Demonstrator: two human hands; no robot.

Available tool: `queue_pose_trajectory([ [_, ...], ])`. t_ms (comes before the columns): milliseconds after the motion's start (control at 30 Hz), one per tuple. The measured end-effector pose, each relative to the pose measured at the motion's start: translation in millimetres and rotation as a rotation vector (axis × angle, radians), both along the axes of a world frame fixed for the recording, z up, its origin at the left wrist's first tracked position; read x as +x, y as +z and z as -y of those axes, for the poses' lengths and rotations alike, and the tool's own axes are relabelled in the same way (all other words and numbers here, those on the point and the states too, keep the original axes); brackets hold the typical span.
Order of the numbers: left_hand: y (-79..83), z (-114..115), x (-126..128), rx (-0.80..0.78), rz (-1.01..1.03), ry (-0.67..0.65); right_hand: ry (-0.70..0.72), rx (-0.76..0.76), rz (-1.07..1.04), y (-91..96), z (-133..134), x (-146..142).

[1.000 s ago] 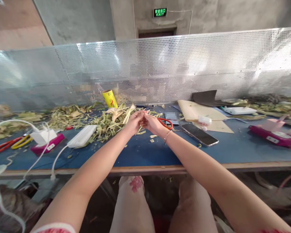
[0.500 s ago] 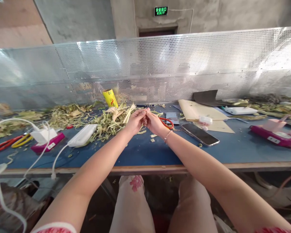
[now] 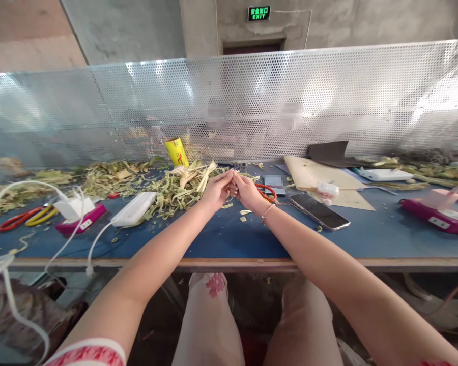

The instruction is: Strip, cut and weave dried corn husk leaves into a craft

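My left hand [image 3: 218, 190] and my right hand [image 3: 246, 190] meet fingertip to fingertip over the blue table [image 3: 229, 239]. The fingers of both are curled and pinched together. Whatever they grip, if anything, is too small or too hidden to make out. Left of them lies a heap of dried, greenish plant strips [image 3: 175, 190], close to my left hand. Red-handled scissors [image 3: 267, 193] stick out beside my right hand, mostly covered by it. A few pale scraps [image 3: 245, 212] lie on the table just below the hands.
A yellow roll [image 3: 176, 152] stands behind the heap. To the left are a white power bank [image 3: 134, 208], cables, a purple power strip [image 3: 82, 219] and more scissors [image 3: 21, 218]. On the right lie a phone [image 3: 319, 211] and brown paper [image 3: 320, 174]. A perforated metal screen [image 3: 252, 101] closes the back.
The whole view has shifted slightly, so things on the table appear a little further right. Both hands stay together, with small finger movement and the fingers slightly straighter.
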State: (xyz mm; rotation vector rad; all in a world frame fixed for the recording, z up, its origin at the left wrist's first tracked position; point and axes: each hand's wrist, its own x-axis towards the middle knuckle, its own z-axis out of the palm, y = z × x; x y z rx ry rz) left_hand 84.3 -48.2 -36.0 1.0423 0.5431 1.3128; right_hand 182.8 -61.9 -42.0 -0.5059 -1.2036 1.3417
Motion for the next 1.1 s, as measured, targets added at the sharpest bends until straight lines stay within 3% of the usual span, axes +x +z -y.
queue_pose_trajectory([
  [233,4.9,-3.5,-7.6,-0.030,-0.107,-0.152,0.158,-0.048,-0.054,4.9,1.7,5.8],
  [300,6.2,-10.3,-13.0,-0.003,-0.149,-0.108,0.144,-0.066,-0.057,5.9,0.7,9.1],
  [400,5.2,-25.8,-27.5,0.126,-0.336,0.213,0.069,-0.101,-0.042,4.8,-3.9,16.3],
  [467,1.2,-36.7,-39.9,0.278,-0.649,0.476,0.016,-0.112,-0.021,2.9,-7.5,21.6],
  [533,-5.6,-45.9,-51.0,0.381,-0.962,0.591,-0.023,-0.109,0.001,1.0,-10.3,26.2],
  [633,-17.7,-54.8,-59.6,0.451,-1.352,0.524,-0.057,-0.100,0.021,-1.1,-12.7,30.1],
  [767,-26.9,-57.8,-57.9,0.523,-1.586,0.559,-0.085,-0.104,0.035,-2.3,-14.0,31.2],
  [1100,-22.5,-53.2,-52.5,0.564,-1.673,0.584,-0.102,-0.095,0.065,-4.1,-16.2,33.8],
])
